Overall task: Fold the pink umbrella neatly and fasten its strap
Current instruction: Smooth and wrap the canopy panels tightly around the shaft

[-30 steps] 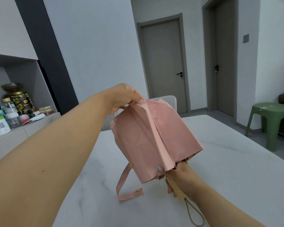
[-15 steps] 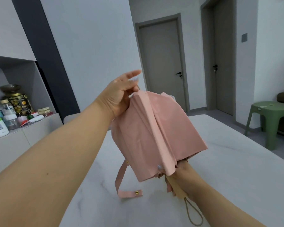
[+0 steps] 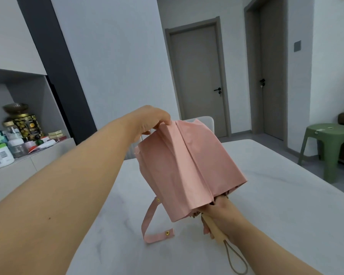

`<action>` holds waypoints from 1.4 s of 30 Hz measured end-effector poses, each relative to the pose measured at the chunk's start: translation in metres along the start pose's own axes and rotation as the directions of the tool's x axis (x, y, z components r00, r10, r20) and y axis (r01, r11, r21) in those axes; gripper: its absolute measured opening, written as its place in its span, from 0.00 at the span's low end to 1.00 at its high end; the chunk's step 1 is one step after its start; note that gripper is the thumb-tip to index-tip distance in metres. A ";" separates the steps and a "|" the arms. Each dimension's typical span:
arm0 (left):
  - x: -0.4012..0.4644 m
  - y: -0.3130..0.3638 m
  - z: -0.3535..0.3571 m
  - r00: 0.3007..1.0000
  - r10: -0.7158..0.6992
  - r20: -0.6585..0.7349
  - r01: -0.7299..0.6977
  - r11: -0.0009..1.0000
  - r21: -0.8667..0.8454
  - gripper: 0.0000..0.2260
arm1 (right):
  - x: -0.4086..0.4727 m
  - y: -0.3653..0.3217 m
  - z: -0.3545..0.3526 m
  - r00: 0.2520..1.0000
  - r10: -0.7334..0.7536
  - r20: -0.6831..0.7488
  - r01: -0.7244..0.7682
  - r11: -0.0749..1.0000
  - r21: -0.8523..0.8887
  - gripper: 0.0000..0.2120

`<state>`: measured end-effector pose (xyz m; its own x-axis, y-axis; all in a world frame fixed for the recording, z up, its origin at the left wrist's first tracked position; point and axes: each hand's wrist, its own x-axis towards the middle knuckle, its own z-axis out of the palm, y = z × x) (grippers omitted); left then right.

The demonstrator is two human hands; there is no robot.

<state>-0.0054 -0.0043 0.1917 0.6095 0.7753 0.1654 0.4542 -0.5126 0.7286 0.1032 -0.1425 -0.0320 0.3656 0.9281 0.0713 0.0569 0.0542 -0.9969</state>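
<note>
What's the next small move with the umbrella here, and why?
Probably lay the pinched panel flat and move to the next one. The left hand pinches a fold at the canopy tip, the right hand grips the handle, the folds are loose, and the strap hangs unsnapped.

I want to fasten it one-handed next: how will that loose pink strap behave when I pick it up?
Probably floppy: the strap hangs off the pink umbrella and curls limply onto the table. It likely weighs next to nothing, being a thin ribbon. The snap at its free end may swing about, so pinching near it seems wise.
</note>
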 end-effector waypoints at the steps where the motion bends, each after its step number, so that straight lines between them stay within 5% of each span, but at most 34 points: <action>1: 0.000 0.000 0.000 1.000 0.003 0.001 -0.003 1.000 -0.029 0.05 | 0.000 0.000 0.000 1.000 0.001 0.001 -0.001 1.000 -0.005 0.17; 5: 0.000 -0.001 0.002 0.999 -0.028 0.030 0.037 0.919 -0.393 0.13 | 0.002 0.002 0.000 1.000 -0.022 -0.007 0.021 0.998 -0.059 0.10; 8: -0.002 -0.002 0.004 0.999 -0.012 0.048 0.033 0.872 -0.489 0.14 | 0.004 0.003 -0.001 1.000 -0.002 -0.004 0.002 0.996 -0.084 0.13; 14: -0.016 0.002 -0.002 0.981 0.046 0.186 0.031 0.921 -0.388 0.08 | 0.002 -0.001 -0.001 1.000 0.022 0.003 -0.022 0.998 -0.054 0.07; 18: -0.013 -0.005 -0.010 0.975 0.100 0.196 0.004 0.882 -0.471 0.09 | 0.003 0.000 0.000 1.000 0.015 -0.008 -0.015 0.999 -0.032 0.10; 22: -0.012 -0.009 -0.017 0.979 0.150 0.140 -0.096 0.937 -0.336 0.04 | 0.003 0.003 -0.002 1.000 -0.031 0.000 0.031 0.999 -0.020 0.12; 26: -0.009 -0.008 -0.016 0.975 0.163 0.149 -0.125 0.963 -0.239 0.15 | 0.004 0.004 -0.001 1.000 -0.018 -0.014 0.018 0.999 -0.026 0.16; 33: -0.007 -0.014 -0.020 0.972 0.192 0.134 -0.100 0.859 -0.503 0.14 | 0.003 0.002 -0.001 1.000 0.007 -0.015 -0.007 0.999 -0.035 0.17; 38: -0.001 -0.014 -0.020 0.993 0.114 -0.043 -0.120 0.980 -0.160 0.09 | 0.005 0.006 -0.003 1.000 -0.023 -0.003 0.023 1.000 -0.010 0.06; 42: -0.001 -0.016 -0.017 0.991 0.136 0.020 -0.134 0.989 -0.055 0.10 | 0.002 0.003 -0.001 0.999 -0.036 0.004 0.036 0.999 0.020 0.17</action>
<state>-0.0245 0.0090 0.1916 0.6781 0.6912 0.2497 0.3314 -0.5909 0.7356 0.1050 -0.1413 -0.0350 0.3598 0.9269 0.1067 0.0510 0.0947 -0.9942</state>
